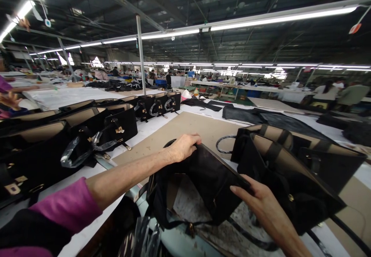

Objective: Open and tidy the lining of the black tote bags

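In front of me a black handbag point(213, 176) lies tilted over a pale blue machine bed point(174, 239). My left hand point(185, 147) grips the far end of its upper edge, fingers curled over it. Lower right, my right hand point(257, 195) pinches the near end of the same edge between thumb and fingers. A dark strap handle point(252, 239) trails below the bag, and a small gold zip pull point(214, 202) shows on its panel. Part of the bag's underside is hidden by my arms and the bag itself.
Several black handbags with tan linings point(121, 123) and plastic-wrapped handles stand to the left. More open black bags point(278, 172) stand close on the right. Tan board point(199, 125) covers the white table ahead, with black fabric pieces point(261, 119) beyond. A co-worker's hand point(11, 101) appears at far left.
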Motion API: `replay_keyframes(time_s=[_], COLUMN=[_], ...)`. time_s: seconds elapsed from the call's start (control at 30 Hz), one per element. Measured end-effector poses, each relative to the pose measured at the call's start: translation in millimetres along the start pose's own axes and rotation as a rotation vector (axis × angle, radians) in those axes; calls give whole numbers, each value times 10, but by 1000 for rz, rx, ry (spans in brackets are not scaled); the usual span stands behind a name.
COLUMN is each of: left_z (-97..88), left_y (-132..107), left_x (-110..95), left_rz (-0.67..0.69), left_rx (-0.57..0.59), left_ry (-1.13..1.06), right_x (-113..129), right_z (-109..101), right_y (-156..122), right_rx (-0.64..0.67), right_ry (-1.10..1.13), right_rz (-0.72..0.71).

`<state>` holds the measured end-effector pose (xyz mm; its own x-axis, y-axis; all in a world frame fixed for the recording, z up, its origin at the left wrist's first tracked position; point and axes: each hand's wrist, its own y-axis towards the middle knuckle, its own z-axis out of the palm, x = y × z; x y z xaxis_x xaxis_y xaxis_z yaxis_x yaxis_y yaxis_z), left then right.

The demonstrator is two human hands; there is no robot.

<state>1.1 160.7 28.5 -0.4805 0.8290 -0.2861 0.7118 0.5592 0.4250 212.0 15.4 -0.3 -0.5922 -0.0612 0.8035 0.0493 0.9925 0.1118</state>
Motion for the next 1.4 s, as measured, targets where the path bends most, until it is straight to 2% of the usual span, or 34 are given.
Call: replay_keyframes(time_s=[0.2,0.47,0.6,0.77,0.83,1.0,1.2,1.4], left_z=[26,29,-71,-170,-179,-160,-83,-31], left_y=[5,12,-65,-158,-160,-98,-61,-34], left_x=[62,27,-7,-31,-27,-10,-15,-4], left_rz=[13,-24,-22,55,33,-114,-109,-160], left_rx=[-6,44,125,244,233,92,66,43], left_ry=[-38,-75,-136,-103,-143,-244,-131,-15], right_x=[-13,-54,-69,-81,-93,-138,-121,-121], right_z=[-15,18,29,51,67,124,197,239], right_y=[33,29,48,82,89,73,25,40], right_rx=[20,-7,-38,-109,-129,-208,-385,-450], right_ry=[27,34,32,41,44,35,-121,-348], right_rz=[24,32,58,74,81,52,45,-126])
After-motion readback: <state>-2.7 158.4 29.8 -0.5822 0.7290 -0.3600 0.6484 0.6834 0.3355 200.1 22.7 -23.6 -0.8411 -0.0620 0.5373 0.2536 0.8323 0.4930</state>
